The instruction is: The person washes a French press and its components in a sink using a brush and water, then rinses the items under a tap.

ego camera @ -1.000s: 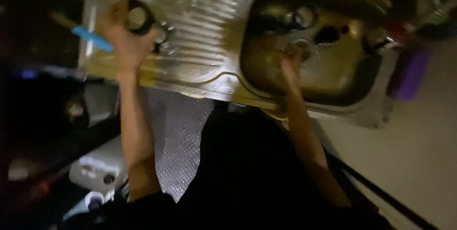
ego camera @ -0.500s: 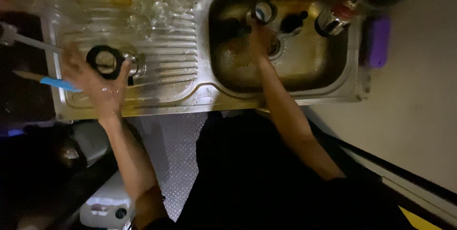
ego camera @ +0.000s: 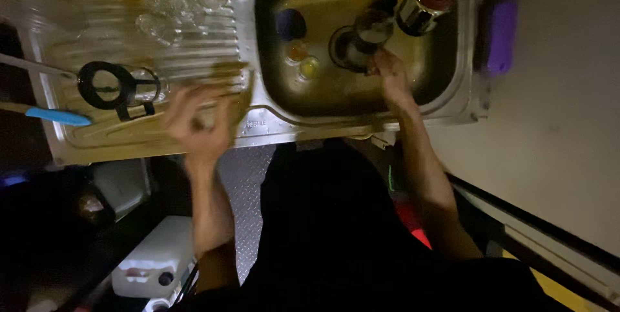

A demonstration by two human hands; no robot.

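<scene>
My left hand hovers over the front edge of the steel drainboard, fingers apart and empty. A glass jar with a black rim and handle lies on the drainboard just left of that hand. My right hand reaches into the steel sink. Its fingertips are at a dark round vessel on the sink bottom, and the grip is unclear in the dim blur. A dark blue round thing, a small orange piece and a yellow one lie beside the vessel.
A blue-handled utensil lies at the drainboard's left end. Several clear glasses stand at its back. A metal tap hangs over the sink and a purple object rests on the right rim. A white canister stands on the floor.
My left hand has let go of the black-rimmed jar and moved right, toward the sink. My right hand stays in the sink. The view has shifted closer.
</scene>
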